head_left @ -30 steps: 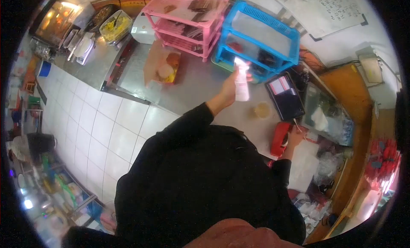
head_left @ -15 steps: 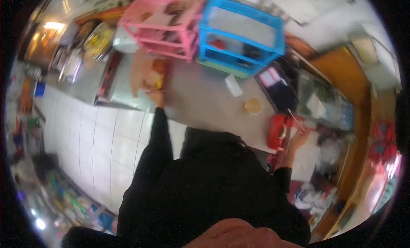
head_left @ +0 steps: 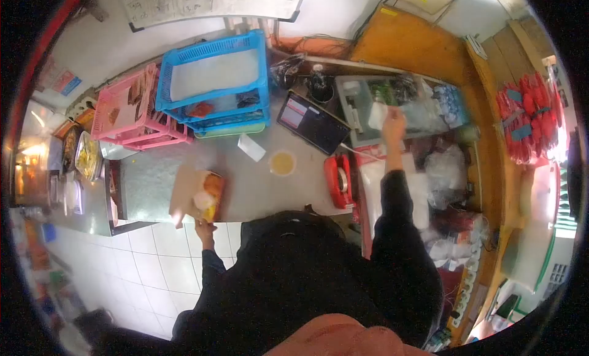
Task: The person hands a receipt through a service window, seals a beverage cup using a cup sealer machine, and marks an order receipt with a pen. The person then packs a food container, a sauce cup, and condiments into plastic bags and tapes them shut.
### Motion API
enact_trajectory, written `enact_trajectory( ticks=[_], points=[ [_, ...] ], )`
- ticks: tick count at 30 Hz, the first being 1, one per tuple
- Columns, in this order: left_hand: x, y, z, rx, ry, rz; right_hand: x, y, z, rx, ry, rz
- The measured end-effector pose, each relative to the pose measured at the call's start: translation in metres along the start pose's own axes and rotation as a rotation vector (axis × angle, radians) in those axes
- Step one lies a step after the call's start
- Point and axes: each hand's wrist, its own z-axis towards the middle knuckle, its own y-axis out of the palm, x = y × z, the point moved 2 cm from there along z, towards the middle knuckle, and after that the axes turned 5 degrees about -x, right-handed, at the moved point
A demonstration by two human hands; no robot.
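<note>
My left hand (head_left: 206,231) is closed on the front edge of an open cardboard food box (head_left: 185,193), which holds an orange-brown piece, something white and something yellow. Over at the right, my right hand (head_left: 394,127) is over a grey clear-sided bin (head_left: 358,132), its slightly blurred fingers closed at the edge of a white packet (head_left: 378,116). A small white carton or paper (head_left: 251,147) lies on the metal counter (head_left: 251,190), beside a round tub (head_left: 282,164) of pale yellow contents. The red tape dispenser (head_left: 337,181) stands nearer the right arm.
Stacked blue trays (head_left: 213,73) and pink trays (head_left: 129,107) line the back of the counter. A dark tablet (head_left: 314,123) leans beside the bin. White sheets (head_left: 392,190) and clear plastic bags (head_left: 446,175) lie at the right. Red items (head_left: 529,119) hang at the far right.
The view has turned right. My left hand has let go of the white carton and taken the food box's edge. My right hand has moved from beside the red dispenser to the bin.
</note>
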Motion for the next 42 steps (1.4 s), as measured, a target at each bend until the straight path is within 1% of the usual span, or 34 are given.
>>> enact_trajectory(
  ticks=[2,5,8,10,12,13,15,17,20,22,24,26,29,32,33,35,38,41,42],
  points=[
    [0.000,0.014,-0.012,-0.095,-0.018,0.026,0.033,0.020,0.039,-0.092,0.023,-0.012],
    [0.005,0.043,-0.024,-0.208,0.005,0.115,0.117,0.081,0.089,-0.284,-0.135,-0.568],
    [0.023,0.076,-0.026,-0.275,0.015,0.238,0.139,0.103,0.111,-0.524,-0.068,-0.677],
    [0.027,0.088,-0.027,-0.293,-0.008,0.315,0.135,0.106,0.124,-0.643,0.027,-0.486],
    [0.016,0.096,-0.020,-0.244,0.040,0.328,0.145,0.117,0.132,-0.686,0.023,-0.355],
    [0.013,0.099,-0.018,-0.222,0.064,0.332,0.194,0.141,0.144,-0.667,-0.030,-0.320],
    [0.018,0.107,-0.020,-0.214,0.065,0.368,0.216,0.155,0.152,-0.718,-0.095,-0.243],
    [0.026,0.114,-0.028,-0.189,0.033,0.386,0.176,0.123,0.147,-0.855,0.042,-0.218],
    [0.032,0.117,-0.031,-0.177,0.023,0.407,0.100,0.065,0.129,-1.034,0.331,-0.250],
    [0.029,0.114,-0.028,-0.187,0.000,0.397,0.091,0.059,0.127,-1.041,0.373,-0.268],
    [0.025,0.112,-0.026,-0.188,-0.020,0.377,0.115,0.082,0.124,-0.882,0.156,-0.320],
    [0.039,0.121,-0.035,-0.166,-0.018,0.428,0.132,0.103,0.117,-0.578,-0.076,-0.372],
    [0.039,0.124,-0.034,-0.148,0.026,0.434,0.114,0.090,0.095,-0.477,-0.322,-0.434],
    [0.025,0.117,-0.032,-0.132,0.094,0.455,0.119,0.092,0.101,-0.734,-0.154,-0.379],
    [0.025,0.118,-0.031,-0.129,0.124,0.466,0.122,0.092,0.102,-0.705,-0.157,-0.376],
    [0.026,0.119,-0.029,-0.141,0.091,0.487,0.125,0.094,0.103,-0.645,-0.168,-0.370],
    [0.026,0.118,-0.031,-0.134,0.084,0.493,0.134,0.097,0.096,-0.408,-0.435,-0.164],
    [0.028,0.122,-0.034,-0.102,0.075,0.500,0.158,0.123,0.102,-0.391,-0.492,-0.214],
    [0.029,0.121,-0.034,-0.091,0.071,0.508,0.153,0.119,0.102,-0.440,-0.423,-0.266]
  ],
)
